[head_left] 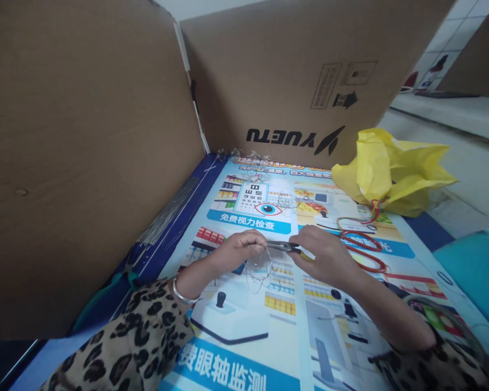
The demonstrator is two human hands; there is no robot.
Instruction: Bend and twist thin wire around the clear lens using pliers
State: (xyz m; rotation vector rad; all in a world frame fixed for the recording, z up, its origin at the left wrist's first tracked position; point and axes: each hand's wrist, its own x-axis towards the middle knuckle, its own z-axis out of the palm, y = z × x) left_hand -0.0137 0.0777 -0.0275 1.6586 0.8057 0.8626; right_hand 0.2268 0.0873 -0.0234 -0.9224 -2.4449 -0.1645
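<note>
My left hand [248,247] pinches a thin, bent wire piece [261,278], whose fine loops hang below the fingers over the printed sheet. My right hand [324,252] is wrapped round a pair of pliers [283,246], the handles mostly hidden in the palm. The plier jaws point left and reach my left fingertips; whether they grip the wire, I cannot tell. Beyond my hands, more wire pieces [287,201] lie on the sheet, with others [255,172] further back. Two red loops [364,263] rest right of my right hand.
Tall cardboard panels [269,70] wall off the left and back. Straight wires [163,214] lie along the left panel near a green-handled tool [118,282]. A crumpled yellow bag [387,168] stands at the back right; a turquoise item [476,266] lies at the right edge.
</note>
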